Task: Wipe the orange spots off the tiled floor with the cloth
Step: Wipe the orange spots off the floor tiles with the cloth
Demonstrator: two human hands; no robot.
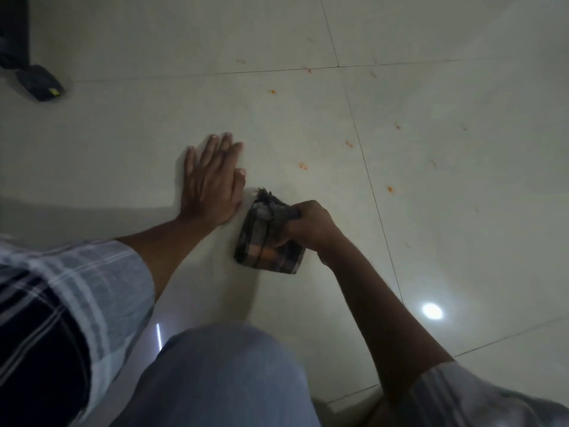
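A dark checked cloth [264,241], folded into a pad with orange smears on it, lies on the pale tiled floor [123,134] in the middle of the view. My right hand [308,226] grips its upper edge and presses it down. Just left of the cloth, my left hand [212,177] rests flat on the tile, fingers spread and empty. Several orange spots dot the floor beyond and to the right of the cloth: one pair [303,165] closest, another [390,189] by the grout line, others [349,143] [272,91] farther off.
A dark flat object [40,83] lies at the top left beside a dark upright shape [14,29]. My bent knee in blue trousers [221,380] fills the bottom centre. A ceiling light reflects off the tile [432,310] at the lower right.
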